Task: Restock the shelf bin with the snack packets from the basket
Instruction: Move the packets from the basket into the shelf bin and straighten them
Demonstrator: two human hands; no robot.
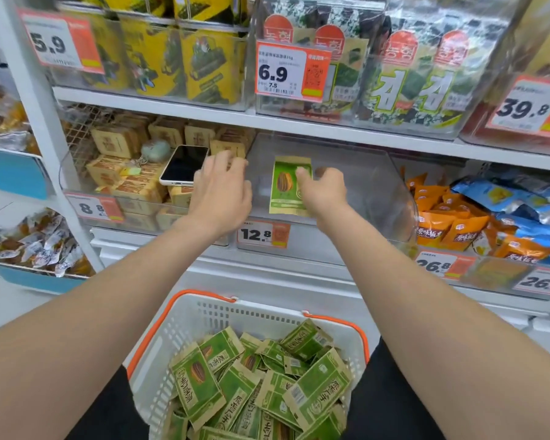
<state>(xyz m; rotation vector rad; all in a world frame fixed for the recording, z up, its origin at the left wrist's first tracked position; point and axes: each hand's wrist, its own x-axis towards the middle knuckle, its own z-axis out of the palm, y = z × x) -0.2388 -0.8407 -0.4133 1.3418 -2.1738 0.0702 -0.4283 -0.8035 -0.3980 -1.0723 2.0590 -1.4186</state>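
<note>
Snack packet (286, 188), green with a seed picture, stands upright inside the clear shelf bin (362, 192), in its left half, front facing out. Right hand (324, 193) reaches into the bin, thumb on the packet's front near the top right corner and fingers curled behind its right edge, pinching it. Left hand (219, 193) is over the bin's left front corner, fingers loosely bent and spread, holding nothing, just beside a phone (183, 165). The phone lies screen-up on tan packets (131, 185) in the next bin to the left, with a pale green keyring charm (155, 150) touching its far corner. Price tag (262, 234) reading 12.8 sits on the bin's front, below the hands. Basket (178, 341), white with orange handles, is low in front of the person between the two forearms, piled with green packets (251, 376) of the same kind lying at all angles. Right of the bin are orange packets (442, 223) and blue packets (521, 198). On the shelf above, clear bins hold seaweed packs (410, 74) and yellow packs (204, 65)
</note>
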